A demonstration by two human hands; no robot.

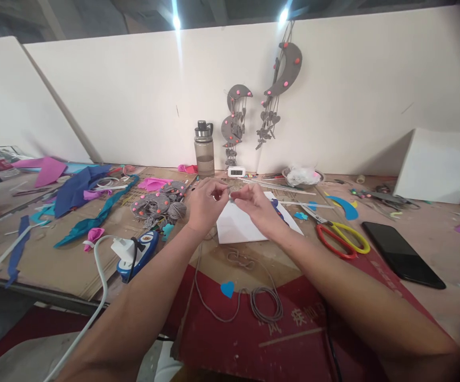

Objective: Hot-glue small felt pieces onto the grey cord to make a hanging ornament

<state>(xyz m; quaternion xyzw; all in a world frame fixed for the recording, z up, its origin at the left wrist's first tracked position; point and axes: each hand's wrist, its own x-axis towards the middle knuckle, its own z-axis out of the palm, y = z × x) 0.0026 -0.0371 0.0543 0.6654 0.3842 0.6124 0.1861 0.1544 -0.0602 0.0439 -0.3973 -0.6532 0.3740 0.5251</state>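
Over a sheet of white paper (237,225), my left hand (206,206) and my right hand (258,209) meet with fingertips pinched close together. Both are closed on a thin grey cord, of which only a small bit shows between the fingers. More of this grey cord (267,306) lies below on the dark red cardboard (222,339), partly in a loose coil. A blue heart cutout (227,289) rests beside the cord. Behind my right wrist, a dark blue item (278,209) on the paper is partly hidden.
Red-and-yellow scissors (339,236) and a black phone (402,254) lie to the right. On the left are grey moon pieces with pink dots (158,204), a blue power strip (144,254) and felt scraps (80,191). A bottle (205,151) stands behind; moon hangings (289,69) hang on the white board.
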